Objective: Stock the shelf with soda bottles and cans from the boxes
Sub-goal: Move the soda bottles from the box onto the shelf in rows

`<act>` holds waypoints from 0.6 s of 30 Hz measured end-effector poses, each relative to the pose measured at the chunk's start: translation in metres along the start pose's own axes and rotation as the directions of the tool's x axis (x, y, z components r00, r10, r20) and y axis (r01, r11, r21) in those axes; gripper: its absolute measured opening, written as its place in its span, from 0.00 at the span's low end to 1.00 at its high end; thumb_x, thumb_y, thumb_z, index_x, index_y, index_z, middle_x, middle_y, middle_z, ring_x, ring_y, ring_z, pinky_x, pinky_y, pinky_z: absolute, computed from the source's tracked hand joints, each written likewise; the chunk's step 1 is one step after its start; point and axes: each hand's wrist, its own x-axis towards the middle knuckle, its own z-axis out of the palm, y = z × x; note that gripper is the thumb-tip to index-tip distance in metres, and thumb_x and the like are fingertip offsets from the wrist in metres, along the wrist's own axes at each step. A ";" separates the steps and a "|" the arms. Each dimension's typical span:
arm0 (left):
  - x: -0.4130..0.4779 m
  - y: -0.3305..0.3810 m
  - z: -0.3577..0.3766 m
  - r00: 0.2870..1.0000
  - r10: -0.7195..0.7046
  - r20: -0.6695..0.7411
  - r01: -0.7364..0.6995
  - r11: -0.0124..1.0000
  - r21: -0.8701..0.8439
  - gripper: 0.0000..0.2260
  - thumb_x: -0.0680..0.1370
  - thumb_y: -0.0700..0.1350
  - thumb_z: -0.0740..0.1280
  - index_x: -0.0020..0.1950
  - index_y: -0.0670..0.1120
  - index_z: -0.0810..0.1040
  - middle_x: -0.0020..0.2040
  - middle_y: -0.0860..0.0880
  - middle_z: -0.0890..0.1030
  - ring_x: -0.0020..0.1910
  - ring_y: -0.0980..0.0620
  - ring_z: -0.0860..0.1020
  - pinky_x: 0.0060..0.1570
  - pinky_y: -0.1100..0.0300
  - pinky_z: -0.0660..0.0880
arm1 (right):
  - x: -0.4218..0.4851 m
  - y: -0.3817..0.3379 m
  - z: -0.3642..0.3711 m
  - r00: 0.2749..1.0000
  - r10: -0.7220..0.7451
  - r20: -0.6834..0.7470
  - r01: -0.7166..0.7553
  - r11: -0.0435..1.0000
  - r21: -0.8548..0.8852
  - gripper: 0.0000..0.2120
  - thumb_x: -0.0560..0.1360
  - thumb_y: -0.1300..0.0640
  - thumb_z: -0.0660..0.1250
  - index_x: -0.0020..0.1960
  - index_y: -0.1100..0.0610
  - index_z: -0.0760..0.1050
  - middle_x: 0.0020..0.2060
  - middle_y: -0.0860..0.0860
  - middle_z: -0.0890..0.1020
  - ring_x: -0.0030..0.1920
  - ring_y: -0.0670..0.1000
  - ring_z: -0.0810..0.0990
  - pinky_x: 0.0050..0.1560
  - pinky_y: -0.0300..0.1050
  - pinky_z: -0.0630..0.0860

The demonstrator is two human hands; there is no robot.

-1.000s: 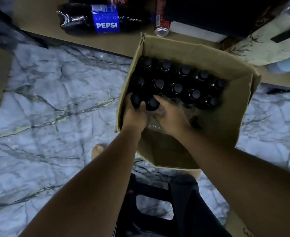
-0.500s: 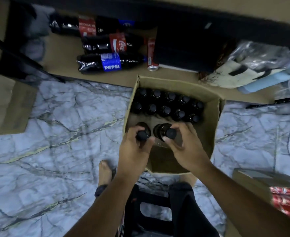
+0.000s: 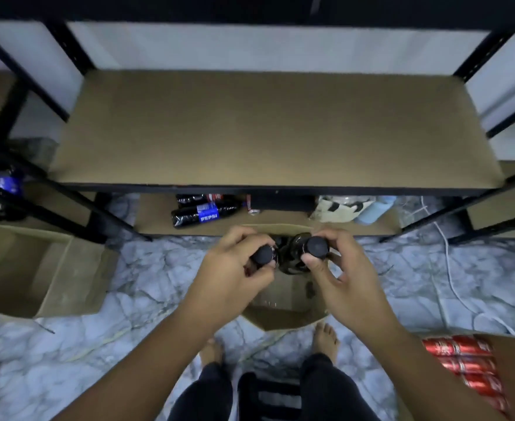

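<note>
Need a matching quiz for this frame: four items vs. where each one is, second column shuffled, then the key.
Items
1. Pepsi bottle
2. red cans
3. empty cardboard box
4. black-capped bottles

Places
A. packed in the open carton at lower right
B. gripped, one in the left hand, one in the right hand
C. lying on its side on the bottom shelf
D. on the marble floor, left of the shelf

Pairs: 1-C, 2-A, 3-D, 4-B

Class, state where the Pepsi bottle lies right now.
Head view: the Pepsi bottle lies on its side on the lowest shelf board, left of centre, beside a red-labelled bottle.
</note>
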 end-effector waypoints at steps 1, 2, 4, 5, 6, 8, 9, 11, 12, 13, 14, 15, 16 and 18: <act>0.000 0.017 -0.012 0.999 0.042 -0.009 -0.042 0.999 0.004 0.12 0.76 0.42 0.75 0.59 0.50 0.83 0.55 0.59 0.74 0.41 0.58 0.78 0.44 0.73 0.70 | -0.002 -0.017 -0.008 0.999 -0.028 -0.027 0.028 1.000 -0.003 0.14 0.78 0.45 0.67 0.61 0.46 0.73 0.56 0.39 0.79 0.60 0.42 0.77 0.61 0.45 0.76; -0.002 0.034 -0.024 0.997 0.076 -0.015 -0.076 0.997 0.009 0.12 0.75 0.42 0.75 0.58 0.50 0.83 0.55 0.59 0.74 0.41 0.57 0.78 0.44 0.73 0.70 | -0.005 -0.035 -0.016 0.998 -0.050 -0.046 0.049 0.999 -0.009 0.12 0.78 0.45 0.67 0.61 0.44 0.73 0.55 0.38 0.79 0.60 0.41 0.77 0.59 0.43 0.77; -0.002 0.063 -0.048 0.987 0.155 -0.052 -0.154 0.988 0.026 0.12 0.75 0.42 0.75 0.58 0.50 0.83 0.55 0.59 0.75 0.40 0.59 0.77 0.44 0.74 0.68 | -0.008 -0.068 -0.030 0.991 -0.107 -0.082 0.105 0.994 -0.030 0.10 0.78 0.45 0.67 0.59 0.40 0.73 0.54 0.37 0.79 0.59 0.39 0.77 0.55 0.37 0.76; -0.002 0.076 -0.059 0.979 0.187 -0.074 -0.185 0.982 0.035 0.12 0.75 0.42 0.76 0.58 0.51 0.84 0.54 0.60 0.76 0.39 0.58 0.77 0.44 0.74 0.68 | -0.009 -0.084 -0.038 0.985 -0.140 -0.103 0.137 0.990 -0.036 0.09 0.78 0.44 0.67 0.57 0.38 0.73 0.54 0.36 0.79 0.59 0.37 0.77 0.54 0.33 0.75; -0.003 0.091 -0.071 0.973 0.212 -0.090 -0.210 0.977 0.039 0.12 0.75 0.42 0.76 0.57 0.52 0.83 0.53 0.60 0.76 0.39 0.57 0.77 0.43 0.74 0.68 | -0.011 -0.101 -0.047 0.977 -0.172 -0.129 0.167 0.985 -0.047 0.09 0.77 0.43 0.67 0.57 0.37 0.72 0.54 0.35 0.79 0.58 0.36 0.77 0.54 0.31 0.74; -0.003 0.121 -0.096 0.955 0.276 -0.106 -0.275 0.961 0.022 0.12 0.75 0.42 0.76 0.56 0.52 0.83 0.53 0.59 0.78 0.38 0.54 0.77 0.43 0.70 0.70 | -0.012 -0.134 -0.066 0.951 -0.247 -0.189 0.233 0.968 -0.094 0.10 0.76 0.40 0.66 0.57 0.36 0.72 0.54 0.34 0.79 0.58 0.36 0.77 0.55 0.32 0.74; 0.000 0.136 -0.108 0.940 0.320 -0.120 -0.320 0.947 0.017 0.12 0.75 0.41 0.76 0.56 0.52 0.84 0.53 0.59 0.78 0.37 0.53 0.77 0.42 0.69 0.71 | -0.011 -0.150 -0.075 0.937 -0.280 -0.209 0.261 0.958 -0.114 0.11 0.76 0.39 0.66 0.57 0.38 0.73 0.54 0.34 0.79 0.57 0.36 0.78 0.55 0.34 0.75; 0.007 0.164 -0.130 0.900 0.403 -0.164 -0.402 0.915 0.041 0.13 0.74 0.40 0.77 0.55 0.52 0.84 0.53 0.58 0.79 0.35 0.53 0.76 0.42 0.68 0.72 | -0.008 -0.178 -0.092 0.913 -0.323 -0.250 0.308 0.946 -0.097 0.13 0.76 0.39 0.65 0.57 0.42 0.76 0.53 0.35 0.80 0.57 0.38 0.79 0.54 0.37 0.77; 0.012 0.178 -0.141 0.881 0.437 -0.181 -0.433 0.899 0.058 0.13 0.73 0.40 0.77 0.55 0.53 0.84 0.53 0.58 0.80 0.35 0.53 0.76 0.41 0.69 0.71 | -0.005 -0.192 -0.099 0.899 -0.339 -0.277 0.332 0.940 -0.072 0.14 0.75 0.39 0.65 0.57 0.44 0.77 0.53 0.36 0.80 0.57 0.39 0.79 0.54 0.40 0.78; 0.017 0.192 -0.151 0.865 0.463 -0.191 -0.459 0.886 0.067 0.13 0.74 0.41 0.77 0.55 0.54 0.84 0.53 0.58 0.80 0.35 0.53 0.76 0.41 0.69 0.71 | -0.002 -0.205 -0.106 0.885 -0.356 -0.301 0.357 0.932 -0.055 0.15 0.75 0.39 0.66 0.57 0.45 0.77 0.53 0.37 0.81 0.57 0.41 0.80 0.54 0.42 0.79; 0.022 0.205 -0.161 0.851 0.487 -0.196 -0.483 0.873 0.066 0.13 0.74 0.41 0.77 0.55 0.54 0.84 0.52 0.58 0.80 0.36 0.53 0.76 0.41 0.70 0.70 | 0.002 -0.217 -0.113 0.870 -0.377 -0.317 0.382 0.923 -0.049 0.16 0.75 0.39 0.66 0.58 0.46 0.78 0.53 0.38 0.81 0.57 0.42 0.80 0.55 0.45 0.79; 0.027 0.218 -0.170 0.838 0.508 -0.200 -0.506 0.860 0.063 0.13 0.74 0.41 0.77 0.55 0.54 0.84 0.51 0.58 0.80 0.36 0.53 0.75 0.41 0.70 0.70 | 0.006 -0.229 -0.120 0.854 -0.401 -0.331 0.407 0.912 -0.054 0.17 0.75 0.40 0.66 0.59 0.48 0.79 0.53 0.39 0.82 0.57 0.44 0.81 0.56 0.48 0.79; 0.033 0.231 -0.179 0.823 0.529 -0.206 -0.528 0.847 0.067 0.12 0.74 0.41 0.77 0.55 0.53 0.84 0.49 0.57 0.79 0.36 0.54 0.75 0.41 0.70 0.69 | 0.011 -0.241 -0.127 0.836 -0.428 -0.343 0.431 0.899 -0.073 0.17 0.76 0.40 0.67 0.59 0.48 0.79 0.53 0.40 0.82 0.57 0.45 0.81 0.57 0.49 0.79; 0.048 0.254 -0.195 0.790 0.571 -0.223 -0.563 0.820 0.102 0.12 0.74 0.42 0.77 0.56 0.53 0.84 0.48 0.59 0.79 0.36 0.54 0.75 0.41 0.70 0.69 | 0.023 -0.264 -0.141 0.796 -0.481 -0.367 0.466 0.875 -0.134 0.15 0.77 0.42 0.67 0.59 0.48 0.80 0.51 0.40 0.83 0.54 0.44 0.82 0.55 0.47 0.79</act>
